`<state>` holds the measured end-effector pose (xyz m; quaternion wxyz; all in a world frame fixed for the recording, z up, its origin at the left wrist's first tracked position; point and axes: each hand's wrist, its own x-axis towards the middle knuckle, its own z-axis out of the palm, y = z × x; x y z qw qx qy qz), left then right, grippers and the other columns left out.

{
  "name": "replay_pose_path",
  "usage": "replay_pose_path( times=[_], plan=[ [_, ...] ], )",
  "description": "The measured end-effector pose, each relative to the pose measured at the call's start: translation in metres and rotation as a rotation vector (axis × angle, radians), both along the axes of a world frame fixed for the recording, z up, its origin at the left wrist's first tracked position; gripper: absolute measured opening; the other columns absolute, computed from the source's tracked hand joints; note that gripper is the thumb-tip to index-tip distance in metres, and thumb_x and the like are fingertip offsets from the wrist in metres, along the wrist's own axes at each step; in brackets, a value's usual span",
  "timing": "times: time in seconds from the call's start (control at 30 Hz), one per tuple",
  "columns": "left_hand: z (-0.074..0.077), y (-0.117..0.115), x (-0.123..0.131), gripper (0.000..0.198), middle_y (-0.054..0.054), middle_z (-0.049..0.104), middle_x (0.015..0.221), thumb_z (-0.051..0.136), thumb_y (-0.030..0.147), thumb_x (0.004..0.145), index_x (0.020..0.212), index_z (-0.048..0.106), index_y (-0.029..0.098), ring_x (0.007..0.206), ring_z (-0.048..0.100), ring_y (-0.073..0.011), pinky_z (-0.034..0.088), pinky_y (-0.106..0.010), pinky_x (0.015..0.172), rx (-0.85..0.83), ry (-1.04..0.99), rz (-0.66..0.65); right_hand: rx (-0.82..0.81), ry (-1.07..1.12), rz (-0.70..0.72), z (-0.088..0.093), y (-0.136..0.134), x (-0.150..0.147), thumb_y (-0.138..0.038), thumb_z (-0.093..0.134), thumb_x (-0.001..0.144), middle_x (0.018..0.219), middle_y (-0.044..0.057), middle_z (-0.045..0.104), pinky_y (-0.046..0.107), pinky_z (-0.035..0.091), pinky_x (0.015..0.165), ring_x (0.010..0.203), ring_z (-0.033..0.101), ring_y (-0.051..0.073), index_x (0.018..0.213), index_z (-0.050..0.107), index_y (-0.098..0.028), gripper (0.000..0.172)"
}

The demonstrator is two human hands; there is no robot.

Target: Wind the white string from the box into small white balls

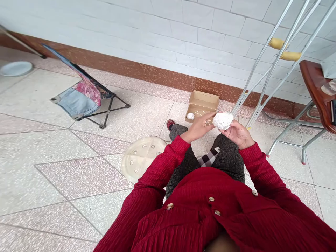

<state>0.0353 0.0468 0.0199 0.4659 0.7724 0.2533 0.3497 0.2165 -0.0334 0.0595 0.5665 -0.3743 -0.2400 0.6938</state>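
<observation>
I sit in a red buttoned jacket with both hands raised over my knees. My right hand (237, 133) is wrapped under a white ball of yarn (222, 120) and holds it up. My left hand (200, 126) reaches to the ball's left side, fingers pinched on a thin white strand. The strand runs down to a smaller white ball (190, 116) lying in an open cardboard box (202, 101) on the floor in front of my feet.
A round cream tray (140, 157) with small pieces lies by my left knee. A folding camp chair (84, 92) stands at left, a white plate (15, 68) far left. Metal crutches (278, 52) lean on the tiled wall; a brown chair (315, 87) stands at right.
</observation>
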Motion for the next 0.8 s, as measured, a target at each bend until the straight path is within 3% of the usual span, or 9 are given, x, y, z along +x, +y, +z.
replay_pose_path(
  times=[0.1, 0.23, 0.43, 0.6, 0.7, 0.8],
  plan=[
    [0.004, -0.008, 0.011, 0.029, -0.008, 0.074, 0.105, 0.064, 0.035, 0.088, 0.104, 0.073, 0.013, 0.100, 0.067, -0.0209, 0.050, -0.030, 0.090, -0.063, -0.019, 0.034, -0.019, 0.065, -0.034, -0.003, 0.002, -0.001, -0.014, 0.068, 0.067, 0.094, -0.002, 0.074, 0.024, 0.057, 0.064, 0.077, 0.066, 0.014, 0.105, 0.063, -0.026, 0.040],
    [-0.007, -0.008, 0.011, 0.037, -0.005, 0.074, 0.082, 0.056, 0.044, 0.093, 0.079, 0.074, 0.014, 0.080, 0.066, -0.0160, 0.050, -0.027, 0.080, -0.179, -0.030, 0.000, -0.024, 0.111, -0.067, -0.003, 0.002, 0.005, -0.016, 0.068, 0.068, 0.086, -0.002, 0.073, 0.021, 0.056, 0.057, 0.070, 0.065, 0.013, 0.100, 0.063, -0.024, 0.034],
    [-0.017, -0.001, 0.000, 0.041, -0.008, 0.076, 0.088, 0.057, 0.049, 0.091, 0.082, 0.074, 0.014, 0.088, 0.067, -0.0179, 0.048, -0.032, 0.091, -0.369, -0.086, -0.189, -0.077, 0.147, -0.105, -0.001, 0.000, 0.004, -0.016, 0.067, 0.067, 0.087, -0.002, 0.074, 0.022, 0.056, 0.056, 0.071, 0.066, 0.014, 0.097, 0.062, -0.024, 0.031],
    [-0.007, -0.006, -0.012, 0.037, -0.009, 0.074, 0.079, 0.059, 0.044, 0.090, 0.075, 0.071, 0.012, 0.092, 0.069, -0.0210, 0.047, -0.036, 0.096, -0.507, -0.093, -0.334, -0.058, 0.146, -0.156, -0.002, 0.005, 0.004, -0.015, 0.069, 0.067, 0.089, -0.001, 0.074, 0.022, 0.057, 0.059, 0.076, 0.066, 0.014, 0.098, 0.062, -0.024, 0.033],
    [-0.004, -0.009, -0.020, 0.034, -0.008, 0.071, 0.071, 0.056, 0.040, 0.090, 0.073, 0.068, 0.014, 0.093, 0.070, -0.0231, 0.049, -0.037, 0.092, -0.591, -0.146, -0.338, -0.053, 0.173, -0.174, -0.003, 0.006, 0.006, -0.018, 0.071, 0.065, 0.088, -0.002, 0.073, 0.020, 0.054, 0.056, 0.074, 0.064, 0.013, 0.098, 0.063, -0.024, 0.034],
    [-0.013, -0.005, -0.023, 0.036, -0.007, 0.071, 0.070, 0.050, 0.039, 0.093, 0.071, 0.066, 0.014, 0.092, 0.070, -0.0238, 0.050, -0.039, 0.093, -0.548, -0.073, -0.259, -0.033, 0.193, -0.177, -0.003, 0.005, 0.005, -0.021, 0.070, 0.066, 0.089, -0.003, 0.072, 0.020, 0.053, 0.054, 0.074, 0.063, 0.013, 0.098, 0.062, -0.025, 0.033]
  ],
)
